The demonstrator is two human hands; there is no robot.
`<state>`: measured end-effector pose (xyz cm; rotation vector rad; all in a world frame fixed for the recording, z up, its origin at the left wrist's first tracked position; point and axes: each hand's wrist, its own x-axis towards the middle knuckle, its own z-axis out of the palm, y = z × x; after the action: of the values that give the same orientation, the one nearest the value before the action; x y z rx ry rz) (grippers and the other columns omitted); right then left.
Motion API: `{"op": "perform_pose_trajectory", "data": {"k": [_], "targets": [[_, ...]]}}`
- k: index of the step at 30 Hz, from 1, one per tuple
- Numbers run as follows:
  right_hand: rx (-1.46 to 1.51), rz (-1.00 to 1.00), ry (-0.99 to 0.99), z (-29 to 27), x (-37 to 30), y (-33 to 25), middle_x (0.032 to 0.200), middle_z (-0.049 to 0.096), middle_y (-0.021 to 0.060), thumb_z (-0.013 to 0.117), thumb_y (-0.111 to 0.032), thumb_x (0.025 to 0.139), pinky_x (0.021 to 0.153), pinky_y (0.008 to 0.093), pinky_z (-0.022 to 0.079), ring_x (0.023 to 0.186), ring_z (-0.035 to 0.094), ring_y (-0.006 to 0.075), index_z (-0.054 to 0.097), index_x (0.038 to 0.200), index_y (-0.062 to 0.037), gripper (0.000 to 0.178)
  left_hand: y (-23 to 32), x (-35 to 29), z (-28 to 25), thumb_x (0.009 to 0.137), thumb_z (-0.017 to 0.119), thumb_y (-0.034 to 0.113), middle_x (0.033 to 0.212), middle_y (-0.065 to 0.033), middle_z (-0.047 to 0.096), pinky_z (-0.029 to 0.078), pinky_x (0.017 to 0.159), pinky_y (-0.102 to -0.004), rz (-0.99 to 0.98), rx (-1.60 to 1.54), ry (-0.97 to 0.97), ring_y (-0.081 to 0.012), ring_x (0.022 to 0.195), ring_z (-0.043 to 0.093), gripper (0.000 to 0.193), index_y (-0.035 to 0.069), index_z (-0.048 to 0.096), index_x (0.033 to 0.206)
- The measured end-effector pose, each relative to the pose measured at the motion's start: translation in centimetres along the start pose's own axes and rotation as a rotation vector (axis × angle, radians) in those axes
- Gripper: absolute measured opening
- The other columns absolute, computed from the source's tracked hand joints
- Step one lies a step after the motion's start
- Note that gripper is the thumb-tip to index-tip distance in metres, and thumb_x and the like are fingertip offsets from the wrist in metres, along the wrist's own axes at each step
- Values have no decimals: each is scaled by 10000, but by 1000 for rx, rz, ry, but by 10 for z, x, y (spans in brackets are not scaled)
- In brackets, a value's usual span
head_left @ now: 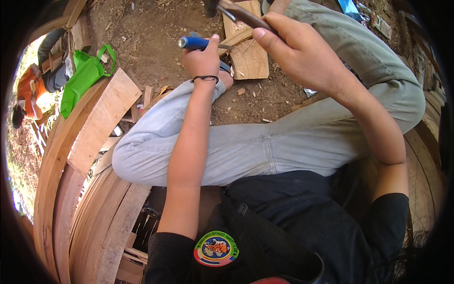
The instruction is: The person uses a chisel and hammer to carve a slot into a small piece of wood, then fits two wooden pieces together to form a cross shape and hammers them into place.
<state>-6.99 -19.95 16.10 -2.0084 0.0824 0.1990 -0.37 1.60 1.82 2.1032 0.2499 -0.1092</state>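
My left hand (204, 59) is closed around a tool with a blue handle (193, 43), a chisel by its look, held over a small wooden board (249, 59) on the dirt ground. My right hand (298, 49) is raised beside it and grips the brown wooden handle (246, 16) of a hammer whose dark head is at the top edge. A black band circles my left wrist. I sit with my knees bent in pale trousers (265, 142), both forearms reaching forward over my legs.
Curved wooden planks (90, 142) stack up on my left, and more curved wood (425, 161) lies on my right. A green bag (82, 78) lies at the far left near a person in orange (30, 92). Wood chips litter the dirt (151, 42).
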Motion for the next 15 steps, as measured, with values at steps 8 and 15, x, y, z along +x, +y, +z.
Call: {"op": "perform_pose_trajectory", "data": {"k": [8,15], "targets": [[-35,11,-17,2,-3,-7,638,575,192,528,-270,956,587,454,455,630,608,371,580,888,-1,283,11,-11,-2,762,800,225,754,-104,706,527,670,-318,94,154,6,-190,684,675,275,-27,703,812],[32,-101,-31,-2,-7,-26,675,597,193,516,-259,959,604,441,474,647,614,381,593,922,-18,256,9,-18,6,683,795,184,885,-221,617,446,903,-473,221,241,-63,-437,951,571,339,46,531,846]]}}
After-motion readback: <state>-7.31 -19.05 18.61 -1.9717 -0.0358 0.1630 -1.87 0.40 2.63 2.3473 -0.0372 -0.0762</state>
